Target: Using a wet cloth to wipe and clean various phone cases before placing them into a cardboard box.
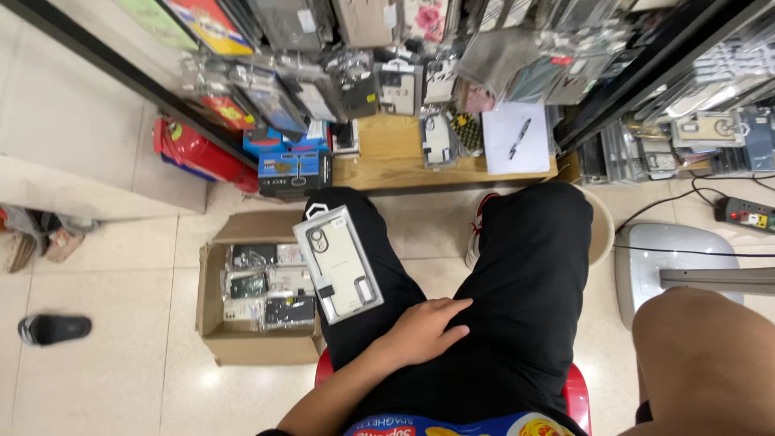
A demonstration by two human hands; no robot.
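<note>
Cardboard box (242,343) holds packaged phone cases (266,282); hands empty.

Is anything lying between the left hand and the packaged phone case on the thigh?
Nothing visible. The left hand rests flat on the left thigh, and the phone case lies further along the same thigh, toward the knee. Only bare black trouser fabric shows between them. The right hand is out of view.

Clear rectangular phone-case package (338,262) on left thigh, above packet-filled cardboard box (242,343)
</note>
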